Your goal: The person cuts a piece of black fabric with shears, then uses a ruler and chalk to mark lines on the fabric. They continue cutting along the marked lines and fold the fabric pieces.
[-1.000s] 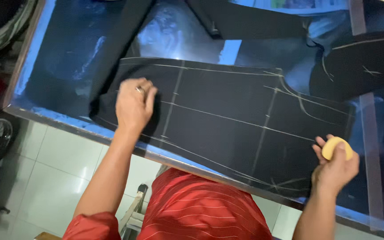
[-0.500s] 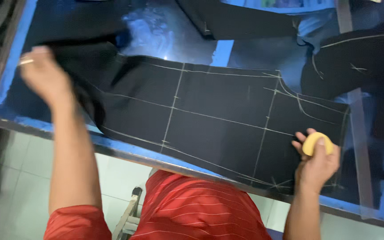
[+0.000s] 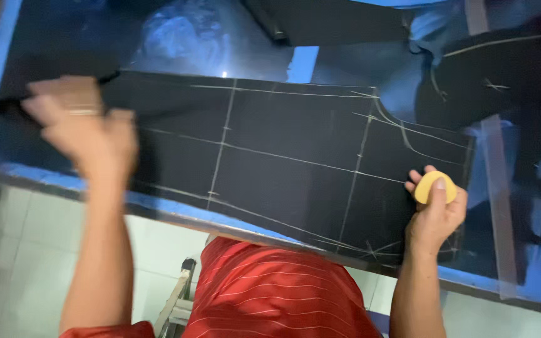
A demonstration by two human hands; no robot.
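The left hand (image 3: 86, 128), blurred, with a ring on one finger, lies with fingers loosely curled on the left end of the black fabric panel (image 3: 295, 163), which is spread across the blue table (image 3: 158, 209) and crossed by chalk lines. At the panel's right end, the right hand (image 3: 436, 213) pinches a yellow tailor's chalk (image 3: 434, 186).

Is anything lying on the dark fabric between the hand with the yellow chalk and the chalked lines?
Nothing visible does. The right hand holds the yellow chalk at the near right corner of the dark fabric, whose marked surface is bare. The blurred left hand is at its far left end.
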